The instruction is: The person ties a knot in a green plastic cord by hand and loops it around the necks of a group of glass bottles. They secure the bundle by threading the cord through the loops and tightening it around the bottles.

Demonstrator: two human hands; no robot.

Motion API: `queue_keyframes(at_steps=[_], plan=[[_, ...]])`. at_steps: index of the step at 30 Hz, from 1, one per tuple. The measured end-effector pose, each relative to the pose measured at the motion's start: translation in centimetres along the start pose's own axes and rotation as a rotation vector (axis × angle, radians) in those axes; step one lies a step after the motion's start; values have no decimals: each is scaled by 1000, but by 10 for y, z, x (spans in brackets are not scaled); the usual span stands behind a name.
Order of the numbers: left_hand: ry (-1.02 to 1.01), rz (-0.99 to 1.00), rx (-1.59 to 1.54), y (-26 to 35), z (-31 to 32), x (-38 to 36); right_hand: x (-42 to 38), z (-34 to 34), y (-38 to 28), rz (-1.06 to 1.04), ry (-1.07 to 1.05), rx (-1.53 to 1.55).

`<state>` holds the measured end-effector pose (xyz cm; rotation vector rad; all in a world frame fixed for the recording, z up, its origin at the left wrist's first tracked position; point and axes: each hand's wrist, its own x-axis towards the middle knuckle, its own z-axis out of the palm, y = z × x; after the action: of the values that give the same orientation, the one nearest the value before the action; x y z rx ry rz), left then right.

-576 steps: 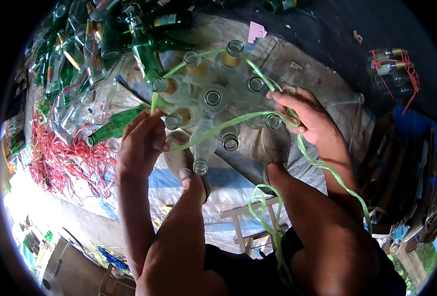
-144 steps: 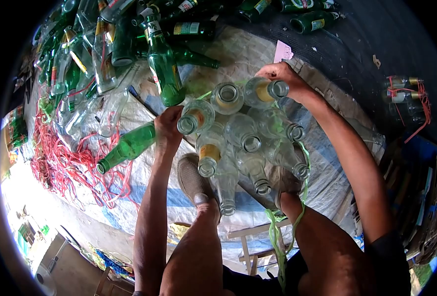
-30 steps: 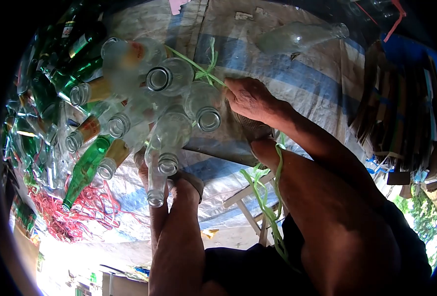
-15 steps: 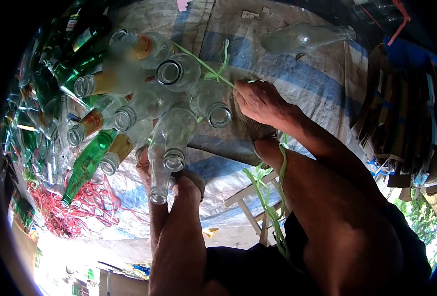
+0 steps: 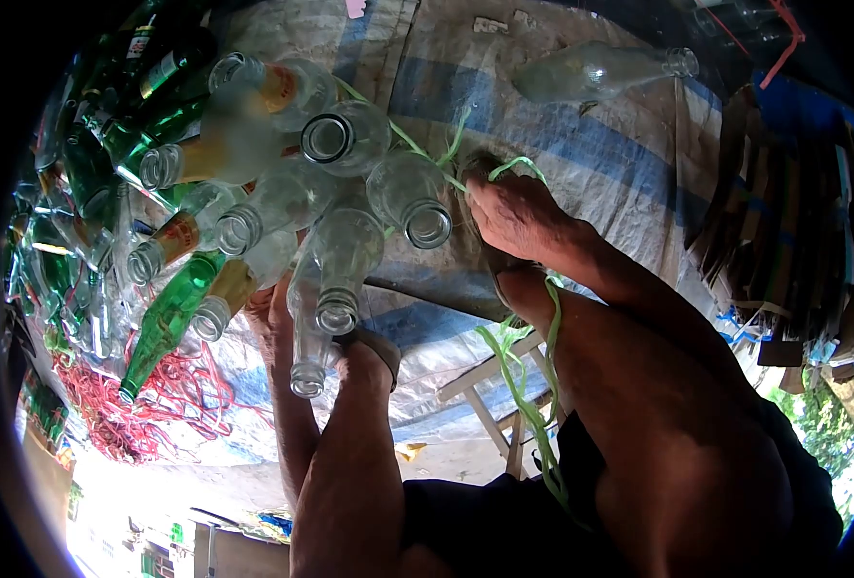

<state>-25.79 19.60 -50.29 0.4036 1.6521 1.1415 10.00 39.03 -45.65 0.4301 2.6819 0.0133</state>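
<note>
My right hand [image 5: 509, 207] is closed on a pale green plastic string [image 5: 408, 142], which runs left to a bundle of clear glass bottles [image 5: 350, 246]. A loose end of string curls above its knuckles. The bottle mouths face toward me and the string passes among them. Of my left hand [image 5: 271, 303], only a part shows behind the lower left bottles; its fingers are hidden by the glass. More green string [image 5: 523, 380] hangs by my right knee.
Many green bottles [image 5: 162, 323] lie at the left, above a heap of red string [image 5: 138, 409]. One clear bottle [image 5: 600, 74] rests on the tarp [image 5: 552, 154] at the top. Stacked flat cardboard [image 5: 784, 222] stands at the right, and a wooden frame [image 5: 485, 414] is below.
My right hand has moved slightly right and down, with the string's loose end now arching over it. My left hand has shifted left and shows more beside the bottles. The bundle moved slightly left.
</note>
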Motion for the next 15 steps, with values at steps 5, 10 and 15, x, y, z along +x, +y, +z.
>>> queue_keyframes(at_steps=[5, 10, 15], plan=[[14, 60, 87, 3, 1, 7, -3, 3, -1, -8, -40, 110], [-33, -57, 65, -7, -12, 10, -9, -9, 10, 111, -19, 339], [-18, 25, 90, 23, 19, -2, -18, -8, 19, 334, 106, 652]])
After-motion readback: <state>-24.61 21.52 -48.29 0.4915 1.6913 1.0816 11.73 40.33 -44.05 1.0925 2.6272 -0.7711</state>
